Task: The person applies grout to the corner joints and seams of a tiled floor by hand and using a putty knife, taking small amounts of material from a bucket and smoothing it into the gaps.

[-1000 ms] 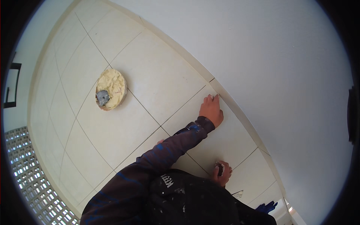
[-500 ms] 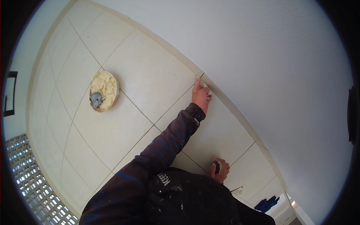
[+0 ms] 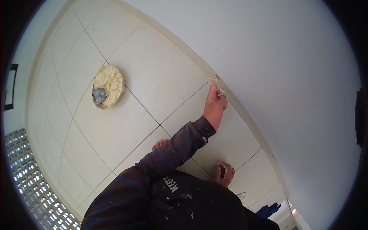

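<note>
My left hand (image 3: 216, 103) reaches forward to the skirting board (image 3: 234, 103). Its index finger is stretched onto a joint in the board, with pale putty on the tip. The other fingers curl around more putty (image 3: 221, 92). Low on the right, close to my body, my right hand (image 3: 227, 176) is closed on a dark handle-like thing (image 3: 222, 171), its fingers smeared with putty. A flat pale piece, like a blade (image 3: 241, 195), shows just past that hand; whether it joins the dark thing is hidden.
A round shallow container of cream putty (image 3: 109, 85) sits on the tiled floor (image 3: 142, 80), a grey lump-like piece (image 3: 99, 96) in it. Bare toes (image 3: 160, 143) show beside my left sleeve. A blue glove (image 3: 268, 210) lies at lower right. The white wall (image 3: 276, 84) rises on the right.
My left hand has shifted slightly right within the picture, its fingertip now on the board joint. The toes have come into sight. My right hand keeps its place.
</note>
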Tool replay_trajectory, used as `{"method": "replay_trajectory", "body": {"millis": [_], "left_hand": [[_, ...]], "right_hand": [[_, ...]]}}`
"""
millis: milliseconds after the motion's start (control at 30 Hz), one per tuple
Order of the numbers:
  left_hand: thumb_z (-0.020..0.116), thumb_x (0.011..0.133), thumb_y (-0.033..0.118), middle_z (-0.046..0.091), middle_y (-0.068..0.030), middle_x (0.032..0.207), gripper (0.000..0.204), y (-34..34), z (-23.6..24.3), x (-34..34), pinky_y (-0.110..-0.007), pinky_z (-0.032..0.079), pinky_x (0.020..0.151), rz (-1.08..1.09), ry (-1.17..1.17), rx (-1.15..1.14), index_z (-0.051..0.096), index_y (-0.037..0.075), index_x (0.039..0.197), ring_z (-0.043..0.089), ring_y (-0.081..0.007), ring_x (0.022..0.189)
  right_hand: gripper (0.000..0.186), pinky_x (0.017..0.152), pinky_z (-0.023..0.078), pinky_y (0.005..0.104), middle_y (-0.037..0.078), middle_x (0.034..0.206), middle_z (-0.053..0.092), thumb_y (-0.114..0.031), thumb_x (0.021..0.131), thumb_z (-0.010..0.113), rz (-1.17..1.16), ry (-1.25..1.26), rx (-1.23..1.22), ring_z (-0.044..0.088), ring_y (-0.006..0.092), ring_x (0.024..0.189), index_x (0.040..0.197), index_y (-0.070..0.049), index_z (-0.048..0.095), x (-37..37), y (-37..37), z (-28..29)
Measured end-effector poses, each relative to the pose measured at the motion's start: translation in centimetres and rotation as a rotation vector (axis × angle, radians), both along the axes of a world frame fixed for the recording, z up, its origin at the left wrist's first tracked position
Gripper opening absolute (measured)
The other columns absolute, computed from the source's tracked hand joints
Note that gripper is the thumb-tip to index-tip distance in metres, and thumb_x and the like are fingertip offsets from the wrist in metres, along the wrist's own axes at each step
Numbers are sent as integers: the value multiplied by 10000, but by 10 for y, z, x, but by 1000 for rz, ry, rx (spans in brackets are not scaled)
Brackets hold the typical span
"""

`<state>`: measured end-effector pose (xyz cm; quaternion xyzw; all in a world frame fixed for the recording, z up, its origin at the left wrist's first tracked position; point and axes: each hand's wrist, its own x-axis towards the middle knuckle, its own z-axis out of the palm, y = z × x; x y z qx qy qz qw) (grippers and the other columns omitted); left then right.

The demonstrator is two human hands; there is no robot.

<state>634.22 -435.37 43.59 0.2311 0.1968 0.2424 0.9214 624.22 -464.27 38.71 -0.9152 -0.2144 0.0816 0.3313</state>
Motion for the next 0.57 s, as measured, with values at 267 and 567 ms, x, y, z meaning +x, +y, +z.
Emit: {"method": "replay_trajectory", "body": {"millis": [267, 567], "left_hand": [[462, 954, 19, 548, 26, 1029, 575, 27, -39, 10, -274, 423, 721, 51, 291, -146, 401, 113, 1518, 494, -75, 852], [496, 990, 106, 549, -6, 1046, 334, 32, -41, 25, -352, 437, 735, 84, 168, -302, 505, 108, 1324, 527, -146, 889]], "right_hand": [[232, 864, 502, 403, 144, 1053, 658, -116, 875, 628, 40, -54, -63, 636, 317, 967, 1086, -29, 671, -3, -1, -3], [251, 888, 503, 412, 133, 1057, 662, -142, 883, 632, 21, 10, -8, 642, 290, 998, 1106, -33, 669, -2, -2, -5]]}}
